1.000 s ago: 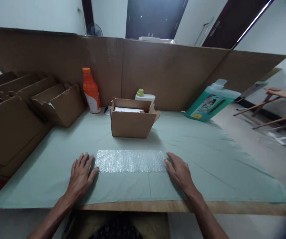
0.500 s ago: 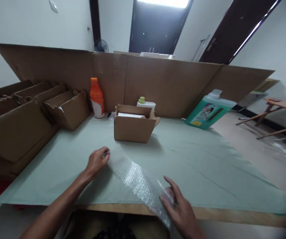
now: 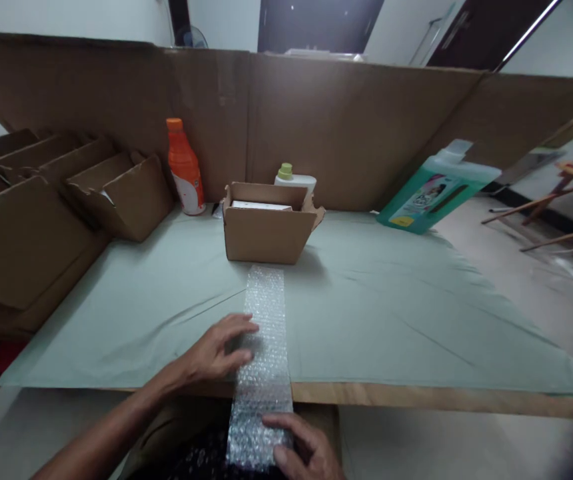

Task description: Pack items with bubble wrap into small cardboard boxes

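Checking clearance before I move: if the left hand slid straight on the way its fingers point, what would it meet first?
The left hand points rightward across the clear bubble-wrap strip, already under its fingertips. Past the strip, only bare pale green table cloth seems to lie in that line.

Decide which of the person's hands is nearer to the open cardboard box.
Left. The left hand presses the bubble wrap short of the cardboard box; the right hand grips the wrap's end past the table edge.
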### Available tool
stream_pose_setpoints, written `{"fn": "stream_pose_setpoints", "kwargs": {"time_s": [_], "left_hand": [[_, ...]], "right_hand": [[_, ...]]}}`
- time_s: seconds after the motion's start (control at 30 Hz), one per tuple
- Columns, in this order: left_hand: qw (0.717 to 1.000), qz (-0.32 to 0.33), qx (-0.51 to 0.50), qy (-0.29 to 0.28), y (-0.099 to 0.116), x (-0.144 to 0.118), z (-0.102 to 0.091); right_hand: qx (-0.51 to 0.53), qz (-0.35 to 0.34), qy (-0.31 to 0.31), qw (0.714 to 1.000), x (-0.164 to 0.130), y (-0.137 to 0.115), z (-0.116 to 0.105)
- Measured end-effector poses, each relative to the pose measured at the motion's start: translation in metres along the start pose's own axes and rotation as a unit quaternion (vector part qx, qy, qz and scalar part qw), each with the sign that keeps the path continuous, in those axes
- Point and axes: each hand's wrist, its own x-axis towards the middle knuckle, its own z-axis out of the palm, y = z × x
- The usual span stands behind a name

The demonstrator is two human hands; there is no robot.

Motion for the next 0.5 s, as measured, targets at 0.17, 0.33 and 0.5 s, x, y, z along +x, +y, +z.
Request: {"fn": "stream_pose_setpoints", "kwargs": {"time_s": [0.17,0.33,0.5], "left_hand": [[0.983,-0.113,-0.142,-0.006,0.013,-0.050,0.025],[0.970,-0.217,-0.002,0.106,0.007,-0.007,0.048],[0.970,-0.211,0.055,0.108,0.000,0.002,0.048]], "right_hand": [[0.247,0.030,0.012,0.968,0.037,-0.037,-0.004],[0.214,-0.023,0.055,0.975,0.058,-0.039,-0.014],[-0.178,-0.245,0.129,0.944,0.050,-0.022,-0.029]]}}
